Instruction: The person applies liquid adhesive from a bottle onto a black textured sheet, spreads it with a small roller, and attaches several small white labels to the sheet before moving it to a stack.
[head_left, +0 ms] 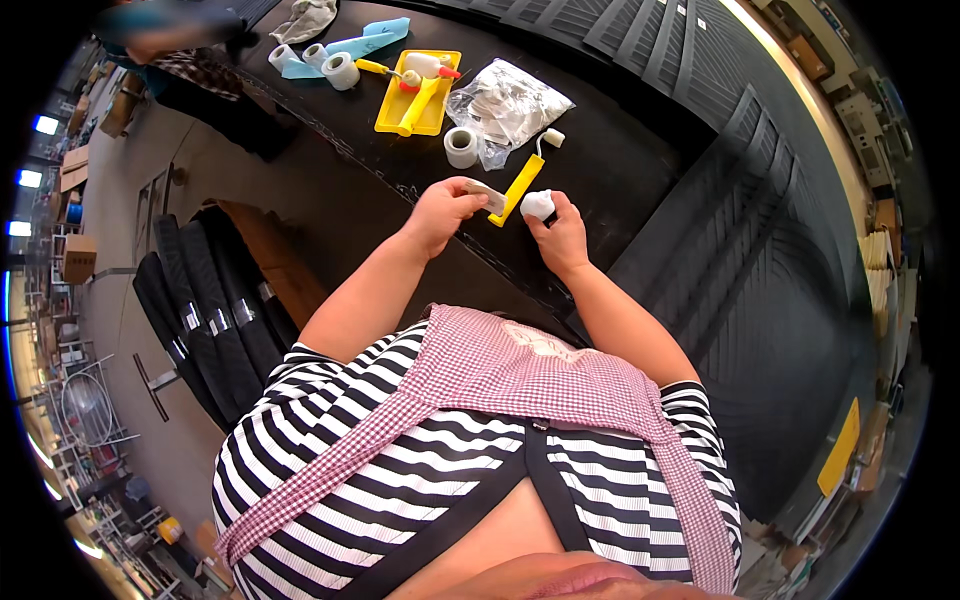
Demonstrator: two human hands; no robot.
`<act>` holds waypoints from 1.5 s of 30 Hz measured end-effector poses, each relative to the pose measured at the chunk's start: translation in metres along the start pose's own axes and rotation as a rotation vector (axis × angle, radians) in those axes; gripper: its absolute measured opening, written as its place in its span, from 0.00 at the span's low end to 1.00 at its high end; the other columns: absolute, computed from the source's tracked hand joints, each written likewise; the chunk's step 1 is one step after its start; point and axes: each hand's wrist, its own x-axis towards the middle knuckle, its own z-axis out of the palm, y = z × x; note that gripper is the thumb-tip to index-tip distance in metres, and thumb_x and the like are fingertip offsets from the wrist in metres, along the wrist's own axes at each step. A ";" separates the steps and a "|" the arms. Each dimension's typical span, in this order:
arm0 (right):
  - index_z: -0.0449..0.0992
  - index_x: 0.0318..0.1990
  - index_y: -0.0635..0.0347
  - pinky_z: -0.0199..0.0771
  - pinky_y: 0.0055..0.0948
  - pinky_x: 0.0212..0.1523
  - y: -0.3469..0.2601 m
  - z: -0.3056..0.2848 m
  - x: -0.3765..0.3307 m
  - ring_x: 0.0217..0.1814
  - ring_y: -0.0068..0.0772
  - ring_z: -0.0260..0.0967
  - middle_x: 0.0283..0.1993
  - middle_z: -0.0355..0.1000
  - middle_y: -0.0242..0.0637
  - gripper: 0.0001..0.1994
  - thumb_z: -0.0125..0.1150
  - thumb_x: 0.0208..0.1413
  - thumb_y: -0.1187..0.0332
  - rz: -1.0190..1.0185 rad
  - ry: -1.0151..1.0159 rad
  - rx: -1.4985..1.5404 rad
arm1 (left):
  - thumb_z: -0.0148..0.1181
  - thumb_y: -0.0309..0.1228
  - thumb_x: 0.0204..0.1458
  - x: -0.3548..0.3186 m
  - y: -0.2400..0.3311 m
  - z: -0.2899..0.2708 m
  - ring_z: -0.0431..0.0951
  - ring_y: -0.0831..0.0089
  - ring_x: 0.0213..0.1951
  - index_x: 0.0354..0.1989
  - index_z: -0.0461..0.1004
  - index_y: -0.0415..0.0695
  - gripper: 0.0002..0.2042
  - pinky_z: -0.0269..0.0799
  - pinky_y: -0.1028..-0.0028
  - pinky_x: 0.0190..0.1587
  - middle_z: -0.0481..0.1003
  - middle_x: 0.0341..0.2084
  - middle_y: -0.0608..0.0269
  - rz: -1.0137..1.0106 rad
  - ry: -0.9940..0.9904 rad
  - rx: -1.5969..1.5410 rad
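My left hand is closed on a small, flat, whitish piece, pinched between thumb and fingers at the near edge of the black table. My right hand has its fingers closed round a small white rounded wad; its exact kind I cannot make out. Between and just beyond both hands lies a small paint roller with a yellow handle and white head. A white roll stands past my left hand. Beyond the paint roller rests a clear plastic bag with whitish flat pieces inside.
A yellow tray holding rollers is farther back, beside white rolls and light-blue sheeting. Grey cloth lies at the far end. Black ribbed panels spread to the right. Black rolls stand left. Another person is at far left.
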 end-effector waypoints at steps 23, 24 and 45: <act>0.72 0.53 0.60 0.73 0.25 0.51 0.044 -0.090 -0.081 0.48 0.24 0.73 0.47 0.75 0.30 0.15 0.64 0.61 0.71 -0.021 0.337 0.843 | 0.62 0.20 0.49 0.065 -0.026 0.056 0.77 0.52 0.46 0.34 0.80 0.41 0.05 0.72 0.65 0.52 0.72 0.52 0.47 0.857 -0.063 1.005; 0.72 0.54 0.60 0.74 0.24 0.46 0.043 -0.106 -0.095 0.46 0.26 0.74 0.46 0.75 0.32 0.16 0.64 0.61 0.68 0.042 0.345 0.869 | 0.62 0.21 0.51 0.059 -0.030 0.068 0.77 0.56 0.46 0.35 0.80 0.41 0.05 0.72 0.67 0.51 0.72 0.52 0.49 0.786 -0.129 0.883; 0.71 0.41 0.53 0.55 0.22 0.23 0.165 -0.342 -0.203 0.22 0.22 0.56 0.30 0.65 0.30 0.11 0.67 0.54 0.64 0.291 0.988 1.524 | 0.58 0.18 0.58 0.037 -0.119 0.211 0.72 0.82 0.30 0.40 0.76 0.41 0.05 0.68 0.82 0.32 0.70 0.56 0.59 0.494 -0.395 0.288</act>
